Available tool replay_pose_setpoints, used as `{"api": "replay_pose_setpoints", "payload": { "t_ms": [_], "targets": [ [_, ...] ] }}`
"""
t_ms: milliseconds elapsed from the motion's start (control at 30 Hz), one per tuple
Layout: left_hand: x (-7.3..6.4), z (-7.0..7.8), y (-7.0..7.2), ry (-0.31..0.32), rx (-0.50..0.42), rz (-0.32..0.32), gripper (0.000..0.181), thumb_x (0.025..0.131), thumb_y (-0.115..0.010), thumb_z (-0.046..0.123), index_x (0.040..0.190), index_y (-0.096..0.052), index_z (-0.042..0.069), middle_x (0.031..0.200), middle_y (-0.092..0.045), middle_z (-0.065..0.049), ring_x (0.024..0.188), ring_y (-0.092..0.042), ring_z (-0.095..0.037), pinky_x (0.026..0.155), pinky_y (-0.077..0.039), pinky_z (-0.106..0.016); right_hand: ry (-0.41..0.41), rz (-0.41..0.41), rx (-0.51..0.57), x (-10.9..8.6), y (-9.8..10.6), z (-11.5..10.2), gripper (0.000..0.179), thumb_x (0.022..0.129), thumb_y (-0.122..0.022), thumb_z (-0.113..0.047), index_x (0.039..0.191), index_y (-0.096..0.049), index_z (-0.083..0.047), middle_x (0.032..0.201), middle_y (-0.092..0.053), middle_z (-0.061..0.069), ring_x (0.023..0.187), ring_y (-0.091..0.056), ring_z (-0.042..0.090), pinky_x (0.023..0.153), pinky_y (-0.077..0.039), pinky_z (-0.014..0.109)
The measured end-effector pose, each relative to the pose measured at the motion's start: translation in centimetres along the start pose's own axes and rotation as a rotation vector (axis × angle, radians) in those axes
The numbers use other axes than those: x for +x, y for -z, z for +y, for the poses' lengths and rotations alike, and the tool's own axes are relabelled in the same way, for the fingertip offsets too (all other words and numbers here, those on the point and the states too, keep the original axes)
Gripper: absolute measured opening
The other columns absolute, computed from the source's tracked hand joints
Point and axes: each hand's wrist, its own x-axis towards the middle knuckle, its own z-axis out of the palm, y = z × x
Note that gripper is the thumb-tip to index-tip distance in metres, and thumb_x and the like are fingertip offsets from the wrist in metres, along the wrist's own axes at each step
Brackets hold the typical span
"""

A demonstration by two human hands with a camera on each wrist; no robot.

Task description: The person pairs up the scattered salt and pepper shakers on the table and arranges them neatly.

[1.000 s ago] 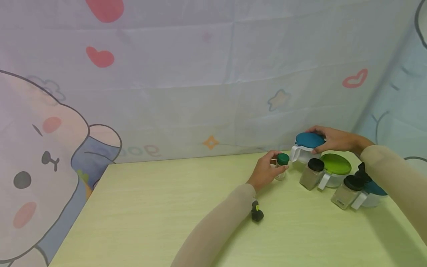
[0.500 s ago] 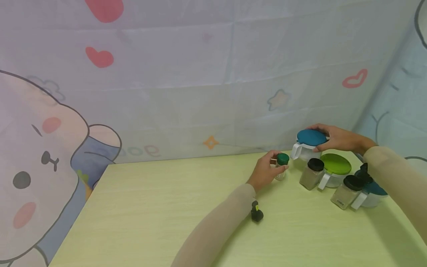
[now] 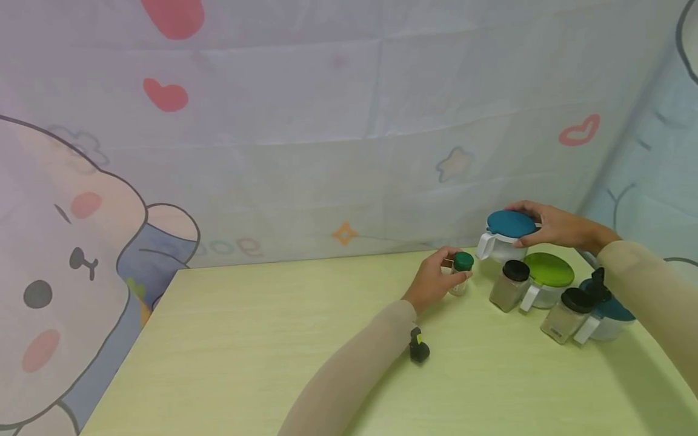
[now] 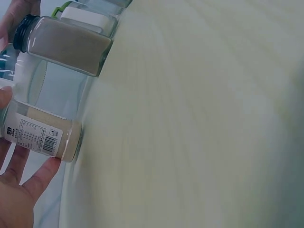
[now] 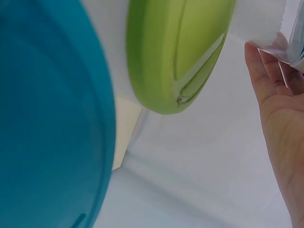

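In the head view my left hand (image 3: 432,281) holds a small spice jar with a green lid (image 3: 463,261), upright at the table's back. The left wrist view shows that spice jar (image 4: 40,132) with tan powder and a barcode label, the fingers of my left hand (image 4: 19,197) around it. My right hand (image 3: 564,226) grips a clear seasoning pot with a blue lid (image 3: 511,224) and white handle from its right side. Only the clear body of this pot (image 5: 261,21) shows at the fingertips of my right hand (image 5: 280,118) in the right wrist view.
In front of the held pot stand a black-lidded square jar (image 3: 510,286) and a green-lidded pot (image 3: 548,270). Nearer are another black-lidded jar (image 3: 568,316) and a second blue-lidded pot (image 3: 606,321), partly behind the right wrist's camera. A printed cloth (image 3: 305,181) hangs behind the table (image 3: 245,351).
My right hand and the blue-lidded pot have shifted slightly right and upward in the head view. The left hand and its spice jar stay put.
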Motion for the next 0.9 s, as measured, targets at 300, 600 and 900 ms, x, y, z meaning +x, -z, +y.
{"api": "replay_pose_setpoints", "payload": {
  "t_ms": [300, 600, 900],
  "targets": [
    [0.3, 1.2, 0.3, -0.035, 0.014, -0.004, 0.035, 0.095, -0.075, 0.026, 0.127, -0.062, 0.020, 0.110, -0.065, 0.009, 0.104, -0.060, -0.005, 0.077, -0.055, -0.020, 0.016, -0.004, -0.013, -0.1, 0.1, -0.5, 0.080, 0.092, -0.077, -0.027, 0.156, -0.032, -0.013, 0.152, -0.040, 0.021, 0.130, -0.048, 0.040, 0.088, -0.051, 0.028],
    [0.5, 1.6, 1.1, -0.069, 0.042, 0.010, 0.038, 0.095, -0.074, 0.024, 0.130, -0.061, 0.018, 0.115, -0.065, 0.006, 0.105, -0.059, -0.006, 0.082, -0.054, -0.020, 0.006, 0.007, -0.054, 0.3, 0.2, -0.8, 0.082, 0.090, -0.078, -0.029, 0.155, -0.032, -0.008, 0.151, -0.043, 0.022, 0.129, -0.049, 0.039, 0.096, -0.049, 0.043],
    [0.3, 1.9, 2.0, -0.091, 0.031, 0.007, 0.039, 0.096, -0.073, 0.024, 0.132, -0.061, 0.018, 0.124, -0.062, 0.006, 0.111, -0.057, -0.005, 0.093, -0.051, -0.022, 0.007, -0.001, -0.025, 0.2, 0.2, -1.4, 0.079, 0.091, -0.076, -0.022, 0.154, -0.031, -0.006, 0.152, -0.038, 0.026, 0.130, -0.046, 0.045, 0.101, -0.046, 0.061]
  ]
}}
